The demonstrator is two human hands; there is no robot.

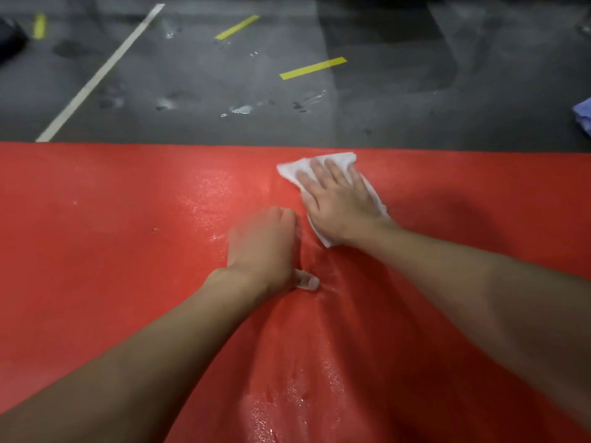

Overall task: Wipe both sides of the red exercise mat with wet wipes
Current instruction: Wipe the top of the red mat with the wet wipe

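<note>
The red exercise mat [96, 266] lies flat on the floor and fills the lower two thirds of the view, with wet, shiny patches near its middle. A white wet wipe [289, 171] lies on the mat close to its far edge. My right hand [335, 199] presses flat on the wipe with straight, spread fingers. Just left of and nearer than the wipe, my left hand [265, 247] rests on the mat with its fingers curled under. Its thumb tip presses the mat, which creases there. That hand holds nothing that I can see.
Beyond the mat is a dark grey floor [415, 107] with a white line [99, 75], yellow tape strips [313, 68] and small wet marks. A bluish cloth [583, 115] shows at the right edge. A dark object [9, 39] sits at the far left.
</note>
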